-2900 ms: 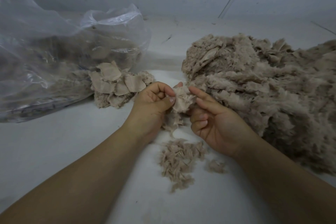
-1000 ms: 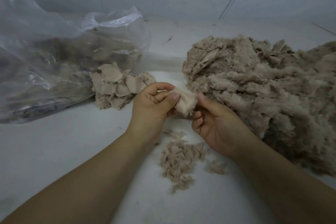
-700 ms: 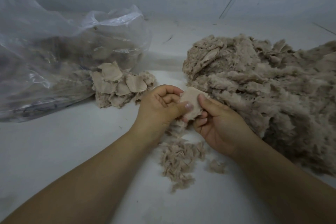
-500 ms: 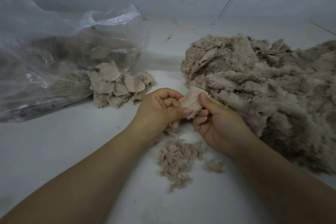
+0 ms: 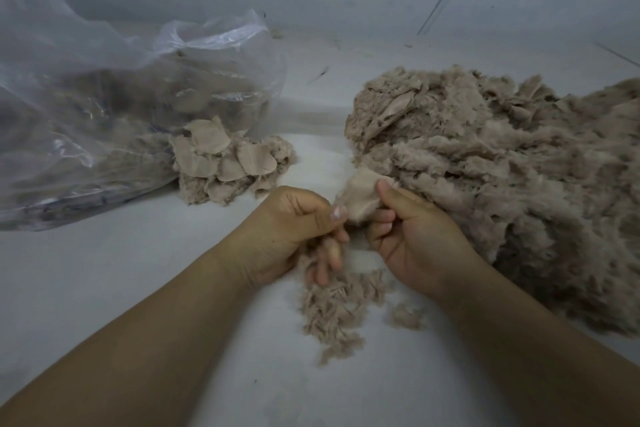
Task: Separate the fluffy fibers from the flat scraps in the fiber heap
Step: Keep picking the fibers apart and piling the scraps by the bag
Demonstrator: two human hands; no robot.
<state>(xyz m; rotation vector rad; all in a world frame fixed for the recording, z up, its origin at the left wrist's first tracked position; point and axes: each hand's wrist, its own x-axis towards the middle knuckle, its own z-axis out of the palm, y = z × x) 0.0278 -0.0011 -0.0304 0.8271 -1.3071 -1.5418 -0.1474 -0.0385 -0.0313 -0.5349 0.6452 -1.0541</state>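
My right hand [image 5: 412,243] pinches a flat beige scrap [image 5: 360,198] between thumb and fingers, just in front of the big fiber heap [image 5: 502,191]. My left hand [image 5: 291,229] sits close beside it, thumb pressed to the curled index finger at the scrap's lower edge. Its other fingers point down, blurred, with a tuft of fluffy fibers [image 5: 310,262] against them. Below both hands lies a small pile of loose fluff [image 5: 332,312]. A stack of flat scraps [image 5: 221,163] lies farther left.
A large clear plastic bag [image 5: 104,107] holding more fiber lies at the left, right behind the scrap stack. A stray tuft [image 5: 407,315] sits by my right wrist. The surface is white, and a grey wall stands behind everything.
My left hand has come off the scrap's face and dropped toward the fluff pile, fingers now pointing down. My right hand still holds the scrap, almost in the same place.
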